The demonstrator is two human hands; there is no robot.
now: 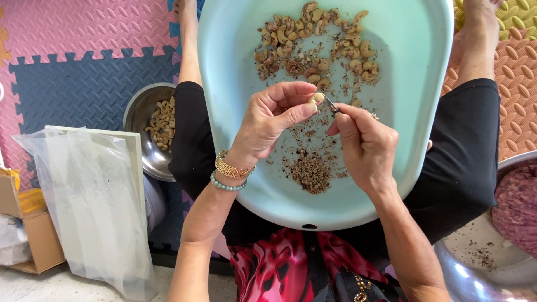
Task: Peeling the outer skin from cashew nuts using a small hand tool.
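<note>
Cashews filled the scene I watched from the head camera. At the centre of the frame, the left hand (272,120) was closed in a pinch on a single pale cashew nut (316,99), held between thumb and fingertips. The right hand (363,145), just right of centre, was closed around a small metal blade (330,104) whose tip touched the nut. Both hands hovered over a pale turquoise plastic basin (414,67) that rested across the person's lap and took up the upper middle of the frame.

Inside the basin, at the top, lay a loose cluster of unpeeled cashews (316,47) with brownish skins. Below the hands, near the basin's lower edge, sat a small mound of brown peelings (310,172), with flakes scattered around it.

The left wrist wore a gold bracelet (232,166) and a string of pale green beads (226,184). The person wore black trousers and a red patterned top.

At the left of the frame, a steel bowl (140,120) held peeled cashews, partly tucked under the knee. Further left, a clear plastic bag (89,207) draped over a white board beside a cardboard box (33,235). At the lower right, another metal bowl (475,268) held reddish-brown husks. Foam floor mats (84,39) in pink, blue and orange covered the floor.
</note>
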